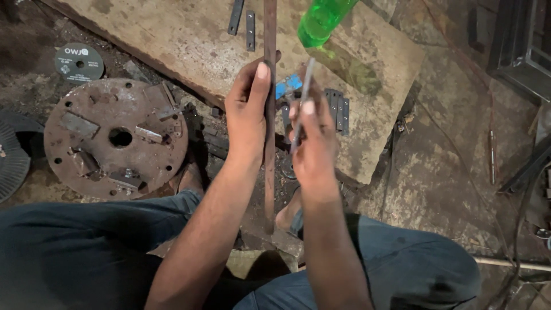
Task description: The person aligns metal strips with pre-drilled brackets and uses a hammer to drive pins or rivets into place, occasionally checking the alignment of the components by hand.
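Note:
My left hand (247,112) grips a long rusty flat steel bar (270,172) that runs upright from near my foot to past the top of the view. Just to its right, my right hand (314,140) holds a short thin grey metal strip (304,92) pinched under the thumb, tilted and close to the bar. Below both hands are my knees in dark trousers.
A stone slab (189,40) carries several short metal strips (338,109), two dark strips (250,28), a blue object (287,86) and a green plastic bottle (321,20). A rusty round plate (115,138) with welded pieces lies left, with a cutting disc (79,62) behind it.

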